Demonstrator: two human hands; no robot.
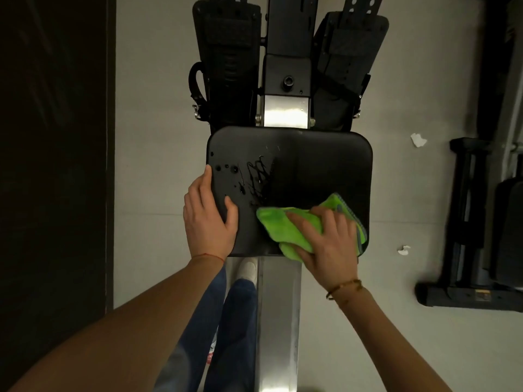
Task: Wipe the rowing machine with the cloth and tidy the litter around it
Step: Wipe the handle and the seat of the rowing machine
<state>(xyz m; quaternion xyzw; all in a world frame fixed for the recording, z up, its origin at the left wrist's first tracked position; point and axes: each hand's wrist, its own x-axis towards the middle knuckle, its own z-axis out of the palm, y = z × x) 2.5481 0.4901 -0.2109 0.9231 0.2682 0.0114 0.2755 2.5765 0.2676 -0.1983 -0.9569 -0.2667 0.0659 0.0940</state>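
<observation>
The rowing machine's black seat (pixel 319 168) fills the middle of the view on a steel rail (pixel 278 321). A wet dark squiggle of liquid (pixel 256 179) lies on its left half. My left hand (pixel 209 216) grips the seat's left edge, thumb on top. My right hand (pixel 325 236) presses a bright green cloth (pixel 285 227) flat on the seat's near right part, just below the liquid. Two black footrests with straps, a left footrest (pixel 226 60) and a right footrest (pixel 348 69), stand beyond the seat.
Two crumpled white paper scraps lie on the pale floor to the right, a far scrap (pixel 418 140) and a near scrap (pixel 403 250). Black gym equipment (pixel 475 222) stands at the right edge. A dark mat or wall (pixel 53 165) covers the left. My legs and a white shoe (pixel 247 270) are left of the rail.
</observation>
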